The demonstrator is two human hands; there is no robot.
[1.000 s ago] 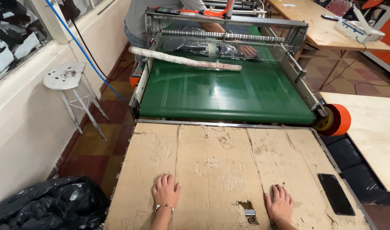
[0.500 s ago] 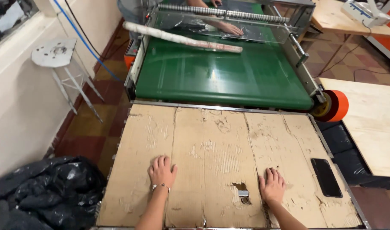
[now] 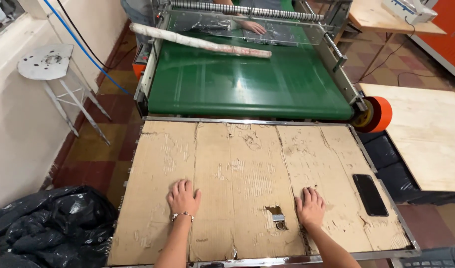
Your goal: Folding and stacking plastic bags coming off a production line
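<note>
Cardboard (image 3: 237, 164) is lying flat across a metal-framed table (image 3: 247, 120), and both of the person's hands are resting on it near the close edge. The left hand (image 3: 184, 197) is pressing palm down with fingers spread and nothing in its grasp — a thin beaded bracelet (image 3: 182, 215) is sitting at the wrist. The right hand (image 3: 311, 207) is doing the same, open and flat, just beside a small torn hole (image 3: 275, 214) where a metal fitting is showing through.

The sheets are looking worn: the brown top layer is peeling in patches, baring the ribbed corrugation, and seams are running from front to back between the panels. Judging by that, the board is likely light, fairly stiff along the flutes but easy to crease or tear; the sound edges would be the safer places to grip, not the ragged hole. The dry, matte surface should not be slippery.

A black phone (image 3: 370, 194) is lying on the cardboard to the right, apart from the right hand. Beyond the table a smooth green conveyor belt (image 3: 247, 84) is carrying a long pale roll (image 3: 200, 41), with another person's hand (image 3: 252, 26) behind a clear guard. An orange roller end (image 3: 381, 114), a plywood board (image 3: 426, 134), a white stool (image 3: 46, 62) and black plastic bags (image 3: 48, 228) are standing around.
</note>
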